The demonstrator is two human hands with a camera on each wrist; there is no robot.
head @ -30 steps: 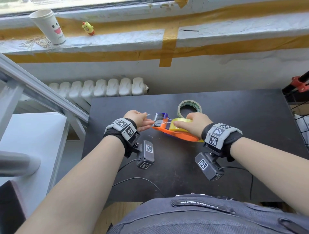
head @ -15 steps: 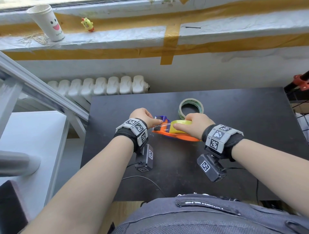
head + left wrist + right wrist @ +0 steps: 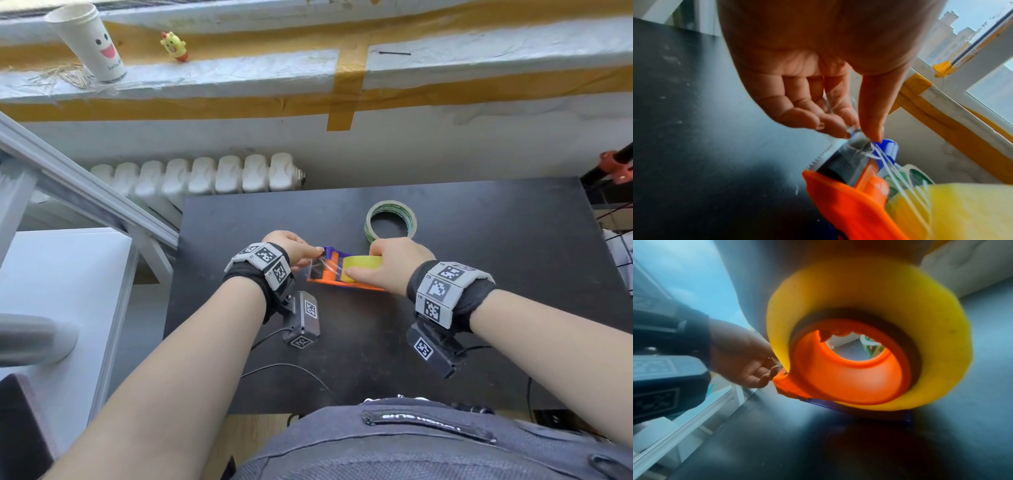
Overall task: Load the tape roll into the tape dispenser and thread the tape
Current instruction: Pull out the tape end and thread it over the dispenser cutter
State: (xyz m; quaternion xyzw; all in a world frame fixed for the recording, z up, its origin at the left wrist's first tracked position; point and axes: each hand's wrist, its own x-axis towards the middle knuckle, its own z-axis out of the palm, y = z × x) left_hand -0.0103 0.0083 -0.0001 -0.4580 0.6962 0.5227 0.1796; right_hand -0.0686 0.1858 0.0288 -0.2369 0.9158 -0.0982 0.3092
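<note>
You've got a glossy orange plastic tape dispenser [image 3: 337,286], smooth yellow tape roll [image 3: 362,267], clear shiny crinkled tape end [image 3: 854,147], matt black table [image 3: 479,240], paper cup [image 3: 92,42].

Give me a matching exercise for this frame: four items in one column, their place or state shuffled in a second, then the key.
1. yellow tape roll
2. green-printed tape roll
3. paper cup
4. left hand

A. stands on the window ledge
B. pinches the clear tape end
C. sits on the orange dispenser hub
D. lies flat on the black table

Pairs: 1-C, 2-D, 3-A, 4-B
</note>
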